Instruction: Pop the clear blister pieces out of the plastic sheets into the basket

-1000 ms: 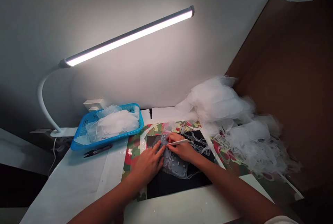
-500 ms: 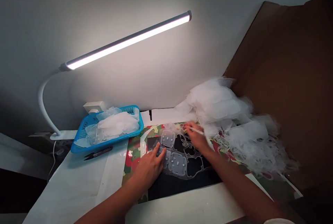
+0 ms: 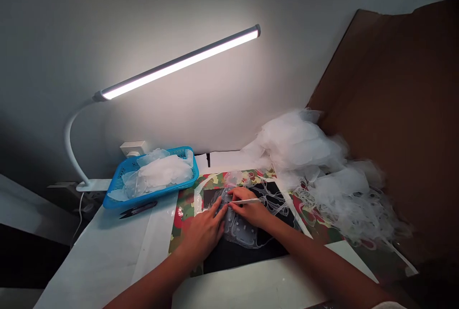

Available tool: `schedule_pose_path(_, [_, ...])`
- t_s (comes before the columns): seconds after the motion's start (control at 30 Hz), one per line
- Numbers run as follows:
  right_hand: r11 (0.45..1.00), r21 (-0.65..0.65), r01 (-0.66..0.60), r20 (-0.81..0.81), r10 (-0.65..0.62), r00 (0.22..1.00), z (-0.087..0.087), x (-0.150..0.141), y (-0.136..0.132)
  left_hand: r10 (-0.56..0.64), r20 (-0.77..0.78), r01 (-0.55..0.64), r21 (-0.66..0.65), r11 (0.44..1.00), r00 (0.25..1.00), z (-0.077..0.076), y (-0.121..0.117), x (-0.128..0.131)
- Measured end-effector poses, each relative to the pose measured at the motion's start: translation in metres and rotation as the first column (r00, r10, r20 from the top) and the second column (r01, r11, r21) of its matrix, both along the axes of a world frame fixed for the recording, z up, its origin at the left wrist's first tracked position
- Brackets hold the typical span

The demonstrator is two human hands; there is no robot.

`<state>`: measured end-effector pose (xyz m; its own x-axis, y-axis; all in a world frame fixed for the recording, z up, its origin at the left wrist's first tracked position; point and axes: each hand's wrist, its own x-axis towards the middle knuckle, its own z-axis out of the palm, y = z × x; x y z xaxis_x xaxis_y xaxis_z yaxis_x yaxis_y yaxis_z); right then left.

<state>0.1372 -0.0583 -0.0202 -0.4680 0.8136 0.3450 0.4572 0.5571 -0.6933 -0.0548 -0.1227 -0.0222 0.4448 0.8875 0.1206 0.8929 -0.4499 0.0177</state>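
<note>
My left hand (image 3: pixel 205 225) lies with its fingers stretched out, the fingertips pressing the left side of a clear plastic sheet (image 3: pixel 243 233) with rounded cut shapes. Close beside those fingertips, my right hand (image 3: pixel 250 209) is closed round a thin white pen-like stick (image 3: pixel 247 201). The fingers of my right hand are at the upper part of the sheet and hide the stick's tip. Loose clear outline strips (image 3: pixel 278 203) trail to the right of this hand. Under the sheet is a black mat (image 3: pixel 229 262).
A blue basket (image 3: pixel 111 196) of translucent pieces stands at the left, with thread snips (image 3: pixel 138 209) in front. Heaps of translucent pieces (image 3: pixel 297 139) and thin scraps (image 3: pixel 373 213) lie right, beside a cardboard panel (image 3: pixel 394 93). A lit lamp (image 3: pixel 182 64) hangs above.
My right hand has moved left and nearer, from the sheet's far edge to beside my left fingertips. The outline strips on the right have shifted into loose loops. The left hand stays in place.
</note>
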Motion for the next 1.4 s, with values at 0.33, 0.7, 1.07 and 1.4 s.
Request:
schedule_pose_path(0.33, [0.999, 0.054, 0.01, 0.036, -0.012, 0.999, -0.003, -0.008, -0.002, -0.032, 0.021, 0.033, -0.039, 0.999, 0.999, -0.003, 0.003, 0.0])
schedule_pose_path(0.7, [0.996, -0.008, 0.092, 0.034, -0.092, 0.995, -0.006, -0.025, -0.001, -0.035, 0.005, 0.036, -0.124, 0.992, 0.999, 0.002, -0.002, 0.001])
schedule_pose_path(1.07, [0.999, -0.028, 0.042, 0.084, -0.04, 0.996, -0.006, -0.025, -0.005, 0.004, -0.059, -0.014, -0.181, 0.983, 0.998, 0.013, -0.004, 0.003])
schedule_pose_path(1.4, [1.0, -0.011, 0.002, 0.033, -0.002, 0.999, -0.009, -0.01, -0.009, -0.002, -0.043, -0.006, -0.167, 0.986, 0.999, 0.005, -0.004, 0.002])
